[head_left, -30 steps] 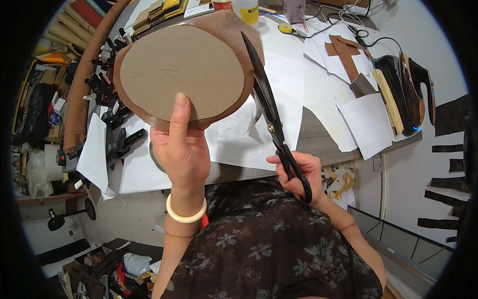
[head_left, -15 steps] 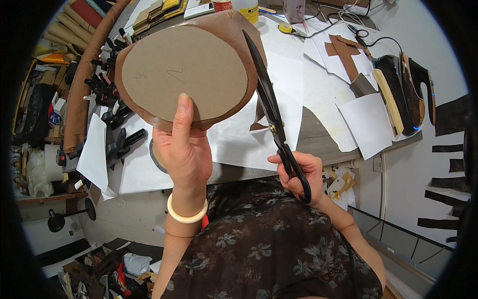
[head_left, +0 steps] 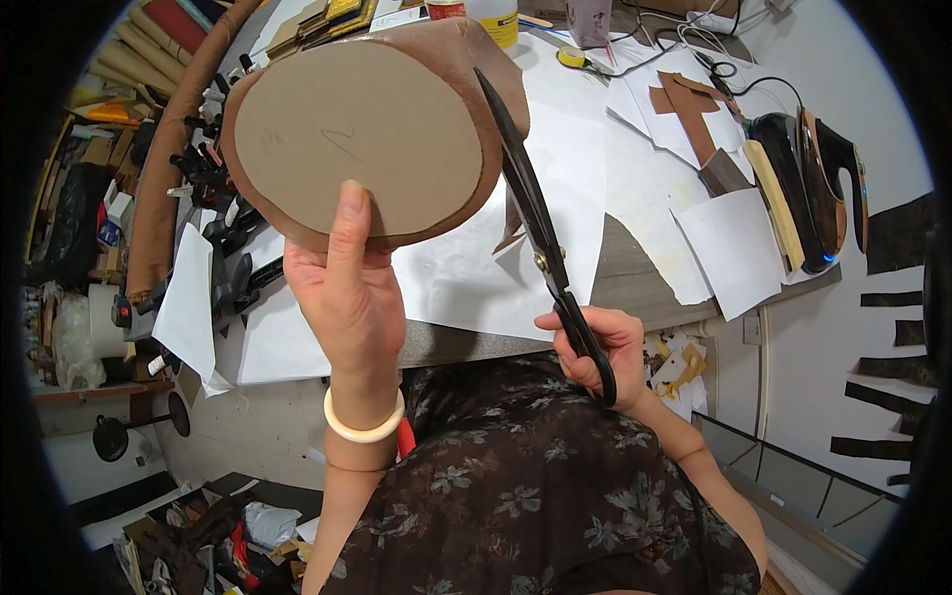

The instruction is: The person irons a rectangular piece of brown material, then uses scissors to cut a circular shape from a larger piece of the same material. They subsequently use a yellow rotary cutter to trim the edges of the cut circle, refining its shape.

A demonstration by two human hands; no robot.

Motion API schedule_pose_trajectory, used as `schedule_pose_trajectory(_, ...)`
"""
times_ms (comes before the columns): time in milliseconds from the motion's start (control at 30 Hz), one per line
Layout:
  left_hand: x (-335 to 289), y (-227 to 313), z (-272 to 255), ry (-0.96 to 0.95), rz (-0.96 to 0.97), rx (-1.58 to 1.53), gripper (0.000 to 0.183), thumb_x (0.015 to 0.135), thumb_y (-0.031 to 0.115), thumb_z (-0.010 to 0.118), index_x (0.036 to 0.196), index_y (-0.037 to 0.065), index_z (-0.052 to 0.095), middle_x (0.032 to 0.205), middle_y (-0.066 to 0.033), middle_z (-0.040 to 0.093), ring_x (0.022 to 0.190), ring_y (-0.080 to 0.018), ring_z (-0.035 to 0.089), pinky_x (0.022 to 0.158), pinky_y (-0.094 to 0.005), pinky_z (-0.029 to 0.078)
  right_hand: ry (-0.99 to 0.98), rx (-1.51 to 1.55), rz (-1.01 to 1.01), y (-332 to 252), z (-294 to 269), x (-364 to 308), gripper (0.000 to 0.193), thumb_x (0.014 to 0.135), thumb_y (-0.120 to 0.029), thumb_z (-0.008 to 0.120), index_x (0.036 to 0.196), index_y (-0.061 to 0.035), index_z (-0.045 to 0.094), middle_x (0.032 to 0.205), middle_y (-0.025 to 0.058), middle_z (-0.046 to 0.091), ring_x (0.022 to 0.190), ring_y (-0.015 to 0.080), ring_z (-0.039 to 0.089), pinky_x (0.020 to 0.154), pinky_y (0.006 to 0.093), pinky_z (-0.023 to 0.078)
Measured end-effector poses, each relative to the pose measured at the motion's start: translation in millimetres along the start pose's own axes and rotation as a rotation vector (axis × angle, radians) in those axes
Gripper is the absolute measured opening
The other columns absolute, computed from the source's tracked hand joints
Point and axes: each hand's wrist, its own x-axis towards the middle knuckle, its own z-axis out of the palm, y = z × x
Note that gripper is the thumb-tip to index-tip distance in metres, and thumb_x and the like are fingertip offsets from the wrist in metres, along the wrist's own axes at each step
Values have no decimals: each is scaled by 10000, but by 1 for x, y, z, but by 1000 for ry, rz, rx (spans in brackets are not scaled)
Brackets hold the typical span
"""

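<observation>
A grey-brown oval of cardboard [head_left: 357,139] with a pencil mark lies against a larger piece of brown leather [head_left: 506,74]. My left hand [head_left: 347,288] pinches both at their lower edge, thumb on the cardboard and fingers behind. In my right hand [head_left: 610,347] are long black scissors [head_left: 540,223], their handles gripped and blades pointing up. The blades look closed or nearly so and lie along the right edge of the leather; whether they touch it I cannot tell. Below that edge, a narrow leather flap [head_left: 511,230] hangs beside the blades.
White paper [head_left: 476,288] covers much of the table. Black-handled tools [head_left: 223,233] crowd its left side, beside a brown roll [head_left: 159,198]. To the right are leather scraps [head_left: 689,109], loose sheets and a black iron-like device [head_left: 818,198]. A yellow tape measure [head_left: 572,58] lies at the back.
My left hand has shifted slightly left with the cardboard and leather. The scissor tips have tilted a little left, while my right hand stays nearly in place.
</observation>
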Motion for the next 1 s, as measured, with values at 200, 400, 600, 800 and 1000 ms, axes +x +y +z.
schedule_pose_trajectory(200,4,3,-3,9,19,24,322,946,53,581,1254,7,500,1184,-79,611,1058,-151,610,922,-332,502,14,-57,-19,-1,1,1,510,834,-200,778,1193,107,588,735,-62,489,642,-4,424,558,167,340)
schedule_pose_trajectory(400,6,4,-6,16,37,37,321,947,52,581,1254,0,503,1195,-83,607,1065,-151,607,928,-328,496,6,-103,-46,-2,1,1,476,838,-208,774,1167,97,613,710,-58,486,621,3,426,533,174,332)
schedule_pose_trajectory(600,8,6,-8,19,60,36,281,945,48,583,1216,-11,535,1158,-85,631,1037,-147,621,918,-314,501,-5,-150,-59,-1,-1,1,434,845,-168,759,1165,90,619,720,-50,511,625,7,444,537,174,342)
schedule_pose_trajectory(800,10,10,-7,2,72,38,206,930,20,597,1133,-20,590,1098,-87,662,989,-139,636,899,-292,505,-38,-124,-45,-4,-4,2,427,807,-104,734,1173,83,619,734,-46,538,631,5,471,546,170,361)
schedule_pose_trajectory(1000,7,9,-10,-46,45,60,206,907,2,626,1110,-25,602,1102,-99,659,990,-138,633,908,-285,492,17,-62,8,-8,-1,1,462,797,-113,742,1184,96,602,739,-50,528,626,2,459,552,165,365)
